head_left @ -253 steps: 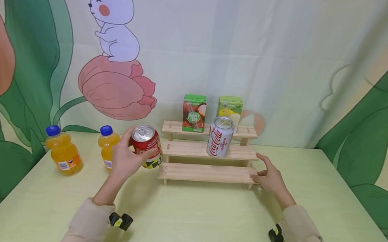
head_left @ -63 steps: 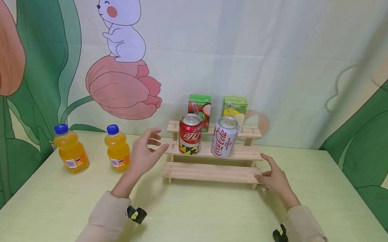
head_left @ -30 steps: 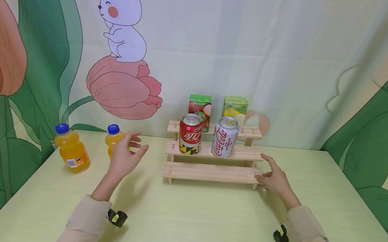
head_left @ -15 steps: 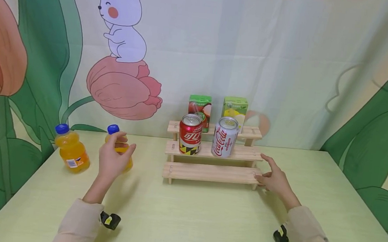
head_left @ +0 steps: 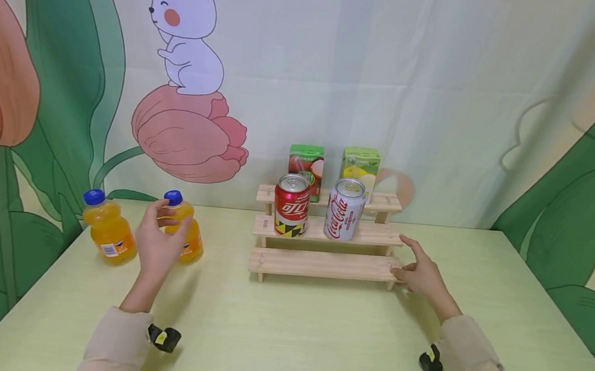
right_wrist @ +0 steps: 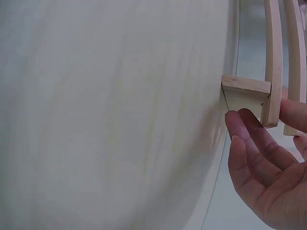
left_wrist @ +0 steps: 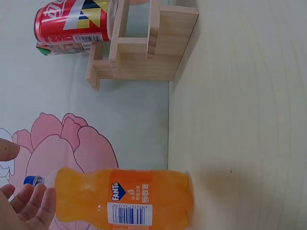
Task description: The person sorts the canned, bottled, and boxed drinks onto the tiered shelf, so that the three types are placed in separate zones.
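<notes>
My left hand [head_left: 159,243] is held with thumb and fingers spread beside the nearer orange Fanta bottle [head_left: 194,241]. In the left wrist view its fingertips are close to the blue cap [left_wrist: 33,180]; whether they touch is unclear. My right hand [head_left: 424,279] grips the right end of a three-step wooden display stand [head_left: 322,265], thumb over the lowest step and fingers below it [right_wrist: 261,143]. On the middle step stand a red cola can [head_left: 292,206] and a white Coca-Cola can [head_left: 345,209].
Two juice cartons, one red-green [head_left: 314,166] and one yellow-green [head_left: 360,169], stand on the top step behind the cans. A second orange bottle [head_left: 112,233] stands farther left on the pale table [head_left: 282,339]. A printed curtain [head_left: 445,104] hangs behind.
The red can has gone from my left hand to the middle step. My empty left hand has since moved left to the nearer orange bottle. My right hand stays at the stand.
</notes>
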### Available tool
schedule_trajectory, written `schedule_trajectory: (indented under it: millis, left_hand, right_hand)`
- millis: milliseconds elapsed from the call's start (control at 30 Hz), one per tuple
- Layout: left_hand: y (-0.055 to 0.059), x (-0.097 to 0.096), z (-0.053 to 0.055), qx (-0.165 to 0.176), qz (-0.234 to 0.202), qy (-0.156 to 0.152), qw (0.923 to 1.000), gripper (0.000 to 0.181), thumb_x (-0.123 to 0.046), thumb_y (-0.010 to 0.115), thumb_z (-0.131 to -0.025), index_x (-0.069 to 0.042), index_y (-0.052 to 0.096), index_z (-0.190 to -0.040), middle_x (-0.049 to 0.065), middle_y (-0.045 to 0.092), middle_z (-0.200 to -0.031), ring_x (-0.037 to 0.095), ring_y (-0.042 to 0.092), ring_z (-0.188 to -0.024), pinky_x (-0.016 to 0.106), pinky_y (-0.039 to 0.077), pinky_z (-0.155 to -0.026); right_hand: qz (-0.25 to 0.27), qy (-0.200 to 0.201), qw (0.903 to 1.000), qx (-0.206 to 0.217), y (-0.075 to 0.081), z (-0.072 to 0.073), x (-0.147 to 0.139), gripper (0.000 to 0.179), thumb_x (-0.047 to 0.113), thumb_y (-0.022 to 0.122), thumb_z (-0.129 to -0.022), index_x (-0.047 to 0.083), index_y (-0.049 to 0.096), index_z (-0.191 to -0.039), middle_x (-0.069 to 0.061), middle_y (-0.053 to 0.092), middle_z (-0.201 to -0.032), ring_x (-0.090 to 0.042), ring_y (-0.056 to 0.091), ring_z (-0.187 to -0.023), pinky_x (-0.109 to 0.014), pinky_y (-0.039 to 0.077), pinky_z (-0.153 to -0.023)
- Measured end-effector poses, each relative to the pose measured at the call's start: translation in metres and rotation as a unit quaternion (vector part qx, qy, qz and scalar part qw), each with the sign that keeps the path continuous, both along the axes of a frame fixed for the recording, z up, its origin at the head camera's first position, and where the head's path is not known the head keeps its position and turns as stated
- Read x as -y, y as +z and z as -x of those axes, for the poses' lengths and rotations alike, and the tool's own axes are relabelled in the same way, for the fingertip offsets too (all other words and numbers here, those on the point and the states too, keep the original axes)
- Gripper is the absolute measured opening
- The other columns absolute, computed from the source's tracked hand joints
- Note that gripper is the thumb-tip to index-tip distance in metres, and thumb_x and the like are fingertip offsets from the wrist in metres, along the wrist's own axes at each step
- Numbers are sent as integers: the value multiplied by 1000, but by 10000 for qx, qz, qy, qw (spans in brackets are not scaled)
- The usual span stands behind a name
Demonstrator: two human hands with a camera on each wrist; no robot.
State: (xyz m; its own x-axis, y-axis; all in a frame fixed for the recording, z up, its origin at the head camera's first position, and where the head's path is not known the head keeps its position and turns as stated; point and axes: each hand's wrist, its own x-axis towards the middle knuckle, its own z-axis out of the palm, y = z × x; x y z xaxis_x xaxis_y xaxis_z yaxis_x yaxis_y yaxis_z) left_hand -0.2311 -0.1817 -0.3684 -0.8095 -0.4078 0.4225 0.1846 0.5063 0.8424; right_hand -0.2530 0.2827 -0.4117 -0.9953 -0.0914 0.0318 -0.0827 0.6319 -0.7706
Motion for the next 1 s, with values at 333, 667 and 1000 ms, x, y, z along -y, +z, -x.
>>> schedule_trajectory:
  millis: [333, 667, 1000]
  left_hand:
    - [-1, 11, 0, 51, 124, 55, 9999, 50, -14, 65, -84, -1, 43, -127, 18, 52, -113, 30, 53, -96, 39, 48, -80]
    - [-4, 18, 1, 612, 310, 123, 9976, 55, -22, 64, -85, -1, 40, -130, 19, 45, -121, 33, 44, -104, 43, 39, -87]
    - [-8, 22, 8, 1114, 365, 104, 9930, 62, -26, 63, -85, -3, 34, -135, 21, 39, -126, 36, 42, -108, 46, 40, -90]
  right_hand:
    - [-28, 7, 10000, 2, 0, 0, -1, 73, 8, 61, -86, 13, 18, -145, -17, 64, -82, -26, 64, -67, -38, 50, -52]
    - [-4, 31, 10000, 18, -2, 1, 0, 73, 8, 61, -86, 13, 18, -145, -15, 65, -80, -24, 63, -65, -37, 49, -50]
    - [-24, -15, 10000, 52, -3, 2, 0, 73, 8, 62, -85, 13, 19, -145, -14, 65, -78, -23, 64, -64, -36, 49, -49]
